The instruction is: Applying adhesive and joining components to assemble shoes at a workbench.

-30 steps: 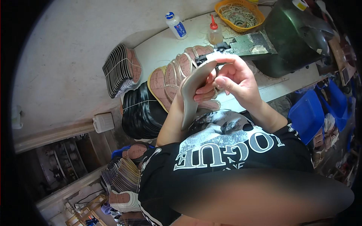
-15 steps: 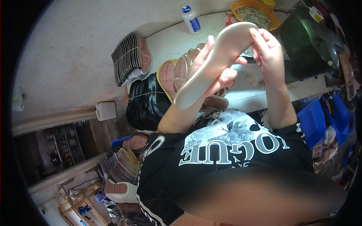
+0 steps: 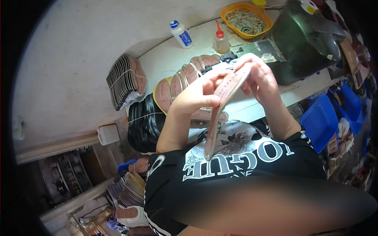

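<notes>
Both hands hold one sandal sole (image 3: 224, 100) above the bench's near edge. It is tilted steeply on its side, showing a pinkish printed top and a pale rim; one end points down toward my shirt. My left hand (image 3: 201, 92) grips its middle, thumb on the top face. The fingers of my right hand (image 3: 258, 74) close around the upper end, partly covering it. Left of my hands, several pink-topped soles with light rims (image 3: 189, 74) lie overlapping on the bench, next to a tied black bundle of soles (image 3: 145, 124).
On the white bench (image 3: 157, 53) stand a white bottle (image 3: 182, 36), a red-tipped glue bottle (image 3: 221, 41) and an orange basket of bands (image 3: 246, 21). A dark green machine-like bulk (image 3: 305, 41) fills the right. Another tied stack (image 3: 126, 80) leans by the wall; blue bins (image 3: 321, 122) sit lower right.
The sole has turned from its plain beige underside to show its printed top, and has come lower and closer to my body. Both hands have lowered with it.
</notes>
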`<control>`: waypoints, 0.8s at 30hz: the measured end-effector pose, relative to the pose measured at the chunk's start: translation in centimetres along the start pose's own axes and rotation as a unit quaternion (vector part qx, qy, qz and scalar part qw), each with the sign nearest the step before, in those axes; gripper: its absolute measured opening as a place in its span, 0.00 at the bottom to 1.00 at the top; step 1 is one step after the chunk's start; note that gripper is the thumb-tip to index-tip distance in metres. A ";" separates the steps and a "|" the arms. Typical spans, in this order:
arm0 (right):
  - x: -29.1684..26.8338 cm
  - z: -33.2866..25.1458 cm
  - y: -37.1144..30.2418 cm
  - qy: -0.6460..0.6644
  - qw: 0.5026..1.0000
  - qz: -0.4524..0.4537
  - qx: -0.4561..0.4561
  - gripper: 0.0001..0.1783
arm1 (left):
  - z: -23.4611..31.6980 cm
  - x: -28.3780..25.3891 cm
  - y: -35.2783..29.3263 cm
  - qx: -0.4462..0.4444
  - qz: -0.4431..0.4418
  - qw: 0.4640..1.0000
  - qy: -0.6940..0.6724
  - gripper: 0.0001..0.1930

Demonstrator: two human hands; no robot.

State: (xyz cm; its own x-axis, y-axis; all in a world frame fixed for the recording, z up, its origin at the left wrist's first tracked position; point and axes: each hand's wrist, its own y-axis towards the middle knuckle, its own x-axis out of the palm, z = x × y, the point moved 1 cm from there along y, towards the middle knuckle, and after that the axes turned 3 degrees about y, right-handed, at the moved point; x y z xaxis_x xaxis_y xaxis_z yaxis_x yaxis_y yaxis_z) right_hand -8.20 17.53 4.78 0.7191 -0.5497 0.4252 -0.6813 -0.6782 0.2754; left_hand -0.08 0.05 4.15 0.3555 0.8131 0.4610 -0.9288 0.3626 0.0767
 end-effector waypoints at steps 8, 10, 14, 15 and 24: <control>1.0 0.0 -0.1 -0.082 0.994 -0.059 -0.045 0.22 | 2.3 -0.6 -1.1 -0.022 0.119 0.976 0.180 0.29; 0.8 -0.3 -0.6 -0.166 0.978 -0.121 -0.046 0.23 | 2.8 0.1 -2.7 -0.053 0.098 0.980 0.168 0.30; 1.2 0.4 -1.6 -0.068 0.994 -0.084 -0.024 0.20 | 1.3 0.2 -4.9 -0.060 0.042 0.995 0.071 0.37; 1.2 0.5 -1.7 -0.025 0.998 -0.050 -0.022 0.19 | 0.8 0.6 -4.8 -0.054 0.042 0.996 0.048 0.38; 1.3 0.2 -1.6 -0.030 0.999 -0.038 0.001 0.13 | -0.7 2.5 -3.8 -0.051 -0.118 0.989 -0.070 0.38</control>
State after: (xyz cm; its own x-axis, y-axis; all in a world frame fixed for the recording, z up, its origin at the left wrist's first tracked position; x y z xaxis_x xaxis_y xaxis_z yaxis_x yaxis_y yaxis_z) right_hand -6.16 17.80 4.73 0.7753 -0.5253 0.3506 -0.6246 -0.7198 0.3029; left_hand 4.43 1.00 4.33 0.5367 0.6314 0.5597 -0.8033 0.5853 0.1100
